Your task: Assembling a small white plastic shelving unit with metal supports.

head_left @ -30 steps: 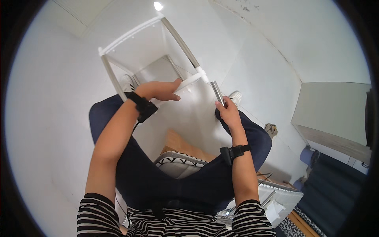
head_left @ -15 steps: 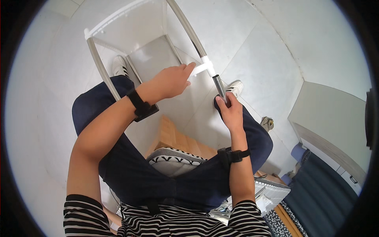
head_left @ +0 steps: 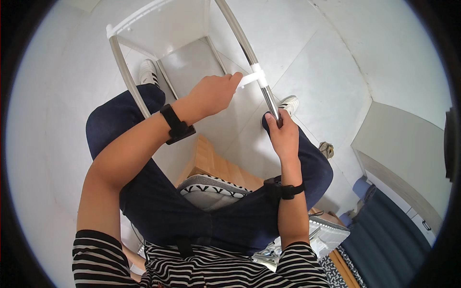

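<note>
My left hand (head_left: 217,94) is closed around the white plastic crossbar (head_left: 248,78) of a frame with a translucent white panel (head_left: 168,30) and curved metal legs (head_left: 126,72). At the bar's right end sits a white connector (head_left: 259,78), joined to the right curved leg (head_left: 237,30). A short shiny metal tube (head_left: 270,100) is gripped by my right hand (head_left: 284,135), thumb along its near end. The tube's far end meets the connector in line with that leg; whether it is inside the connector, I cannot tell.
Below the frame, between my knees, are a wooden piece (head_left: 223,165) and a patterned cushion (head_left: 211,185). A tray of small parts (head_left: 322,235) lies by my right hip. Farther right are a pale cabinet (head_left: 403,139) and a dark blue ribbed mat (head_left: 389,225).
The gap between the tube and the connector has closed. The tube now lines up with the leg. My left hand has shifted slightly right and its fingers have curled tighter round the crossbar.
</note>
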A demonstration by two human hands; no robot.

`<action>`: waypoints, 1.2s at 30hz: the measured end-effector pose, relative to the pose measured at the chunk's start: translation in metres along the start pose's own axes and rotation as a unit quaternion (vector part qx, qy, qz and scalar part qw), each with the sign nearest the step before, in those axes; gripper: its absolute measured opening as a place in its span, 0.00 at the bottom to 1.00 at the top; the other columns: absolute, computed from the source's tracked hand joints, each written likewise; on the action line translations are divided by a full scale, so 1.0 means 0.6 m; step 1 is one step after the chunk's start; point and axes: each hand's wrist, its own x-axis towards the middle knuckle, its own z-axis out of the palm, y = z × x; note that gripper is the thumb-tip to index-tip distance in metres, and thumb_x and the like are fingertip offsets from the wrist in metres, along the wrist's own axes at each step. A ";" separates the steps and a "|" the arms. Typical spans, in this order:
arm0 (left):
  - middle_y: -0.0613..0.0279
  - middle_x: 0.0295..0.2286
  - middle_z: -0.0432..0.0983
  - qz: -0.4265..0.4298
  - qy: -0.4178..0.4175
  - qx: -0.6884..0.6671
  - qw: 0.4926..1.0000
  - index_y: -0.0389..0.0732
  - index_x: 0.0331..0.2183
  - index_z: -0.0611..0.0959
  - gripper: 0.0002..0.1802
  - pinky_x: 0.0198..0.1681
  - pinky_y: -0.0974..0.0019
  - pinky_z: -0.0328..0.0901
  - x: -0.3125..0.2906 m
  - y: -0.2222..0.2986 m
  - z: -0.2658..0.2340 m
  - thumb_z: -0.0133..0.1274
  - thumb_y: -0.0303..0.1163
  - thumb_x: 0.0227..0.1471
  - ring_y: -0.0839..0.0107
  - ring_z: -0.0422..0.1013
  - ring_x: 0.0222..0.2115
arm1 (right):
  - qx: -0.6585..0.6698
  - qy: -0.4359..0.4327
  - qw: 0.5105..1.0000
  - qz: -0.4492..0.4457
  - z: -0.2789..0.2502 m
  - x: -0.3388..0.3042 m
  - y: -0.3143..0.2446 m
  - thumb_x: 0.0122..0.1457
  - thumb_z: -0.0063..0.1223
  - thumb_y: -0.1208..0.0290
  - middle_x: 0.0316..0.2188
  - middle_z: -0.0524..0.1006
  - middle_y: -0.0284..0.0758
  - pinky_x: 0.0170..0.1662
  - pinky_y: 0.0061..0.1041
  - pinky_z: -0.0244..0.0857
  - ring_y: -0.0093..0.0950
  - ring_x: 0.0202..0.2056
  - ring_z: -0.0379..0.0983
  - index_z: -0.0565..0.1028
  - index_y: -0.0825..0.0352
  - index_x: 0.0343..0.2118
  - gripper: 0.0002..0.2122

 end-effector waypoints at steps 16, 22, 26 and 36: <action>0.47 0.27 0.73 0.027 -0.013 -0.039 0.999 0.33 0.38 0.67 0.12 0.28 0.51 0.66 0.000 -0.012 0.000 0.45 0.24 0.48 0.47 0.71 0.26 | 0.042 -0.024 0.999 0.006 0.015 0.020 0.006 0.60 0.48 0.58 0.15 0.68 0.36 0.24 0.28 0.56 0.27 0.17 0.62 0.73 0.71 0.37 0.16; 0.47 0.26 0.74 0.011 -0.016 -0.051 0.999 0.36 0.40 0.67 0.13 0.28 0.49 0.65 0.001 -0.017 0.003 0.47 0.28 0.52 0.45 0.71 0.26 | 0.309 -0.186 0.928 0.093 -0.004 0.041 0.017 0.59 0.52 0.56 0.15 0.66 0.27 0.21 0.19 0.52 0.17 0.16 0.59 0.74 0.70 0.31 0.17; 0.47 0.26 0.74 -0.012 -0.024 -0.051 0.998 0.38 0.40 0.67 0.13 0.29 0.48 0.65 0.003 -0.015 0.003 0.47 0.28 0.52 0.45 0.71 0.26 | 0.202 -0.093 0.974 0.047 0.007 0.024 0.021 0.57 0.55 0.56 0.16 0.68 0.30 0.22 0.22 0.56 0.19 0.17 0.63 0.74 0.71 0.31 0.18; 0.47 0.26 0.74 -0.013 -0.021 -0.075 0.997 0.36 0.38 0.67 0.11 0.29 0.48 0.64 0.003 -0.022 0.009 0.46 0.26 0.51 0.45 0.71 0.27 | -0.061 0.017 0.998 0.003 0.023 -0.007 0.007 0.56 0.54 0.58 0.14 0.69 0.47 0.25 0.37 0.61 0.43 0.18 0.67 0.67 0.73 0.19 0.21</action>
